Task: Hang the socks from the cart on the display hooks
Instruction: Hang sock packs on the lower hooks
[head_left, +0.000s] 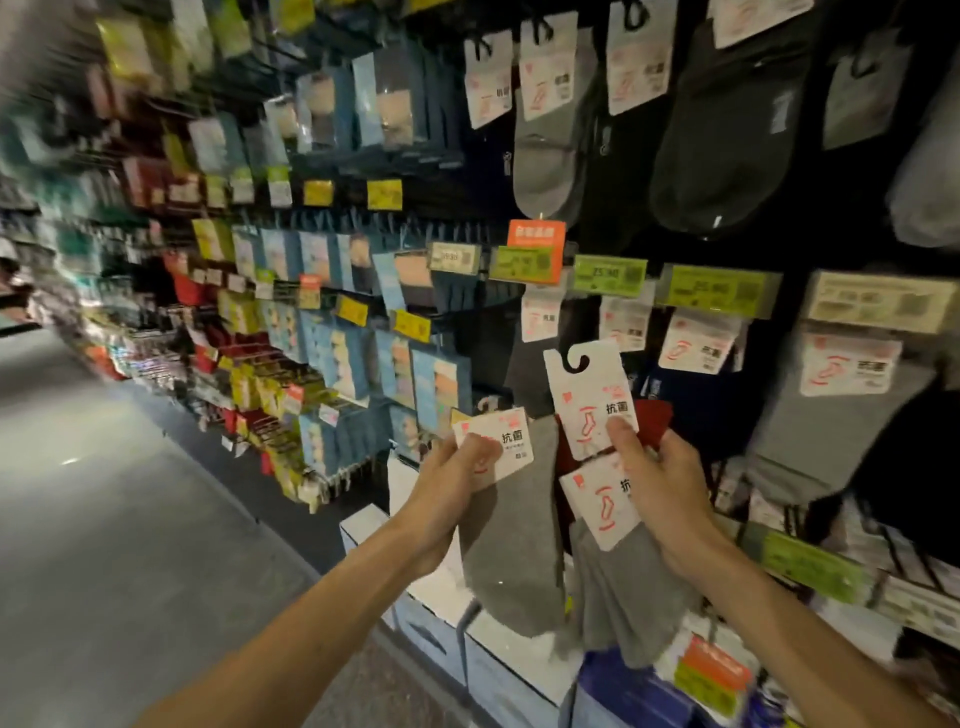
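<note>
**Card slot stood above your right grip**

Your right grip (665, 483) pinched two carded socks together, pressing on the upper card (587, 400). The hook slot (576, 359) of this card was at its top end, above the grip. The long axis of the card stood nearly upright and leaned a little to the left. The grey sock (623, 597) of the lower card hung below the hand. Your left grip (457, 467) clasped one more sock (514, 545) by its card, lower and to the left. The display row under the green label (610, 274) was just above the slot, so I judge the right grip was the nearer one. The hook itself I could not see clearly.
</note>
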